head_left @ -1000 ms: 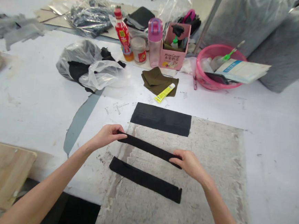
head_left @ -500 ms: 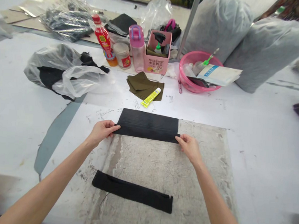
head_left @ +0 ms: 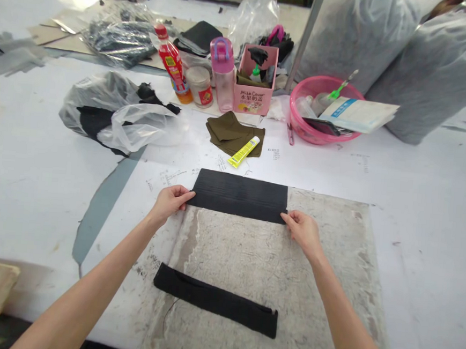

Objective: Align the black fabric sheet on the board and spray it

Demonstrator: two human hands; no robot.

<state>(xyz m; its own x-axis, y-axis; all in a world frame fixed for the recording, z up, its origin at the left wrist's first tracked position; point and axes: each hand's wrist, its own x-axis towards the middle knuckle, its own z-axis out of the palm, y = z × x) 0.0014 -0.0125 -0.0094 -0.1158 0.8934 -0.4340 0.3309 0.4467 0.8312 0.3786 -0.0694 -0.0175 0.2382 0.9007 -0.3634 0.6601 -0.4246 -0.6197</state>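
Note:
A flat black rectangular fabric piece (head_left: pixel 239 194) lies across the far edge of a worn grey board (head_left: pixel 257 273). My left hand (head_left: pixel 172 201) pinches its near left corner between thumb and fingers. At the near right corner, my right hand (head_left: pixel 302 229) pinches the same fabric. Closer to me on the board rests a folded black fabric strip (head_left: pixel 215 300), slightly slanted and touched by neither hand. Beyond the fabric, a yellow tube (head_left: pixel 243 151) lies on olive-brown cloth pieces (head_left: pixel 228 131).
A pink basin (head_left: pixel 320 133) holds a phone and a white packet. Left of it stand a pink box (head_left: pixel 255 98), a pink bottle (head_left: pixel 223 88), a jar (head_left: pixel 200 88) and a red-labelled drink bottle (head_left: pixel 172 65). A plastic bag (head_left: pixel 101 99) with black scraps lies left; large stuffed bags (head_left: pixel 438 72) stand behind.
The whole scene has shifted slightly right in view as the camera turned a little left. Both hands keep their pinch on the black fabric piece, which appears unmoved on the board.

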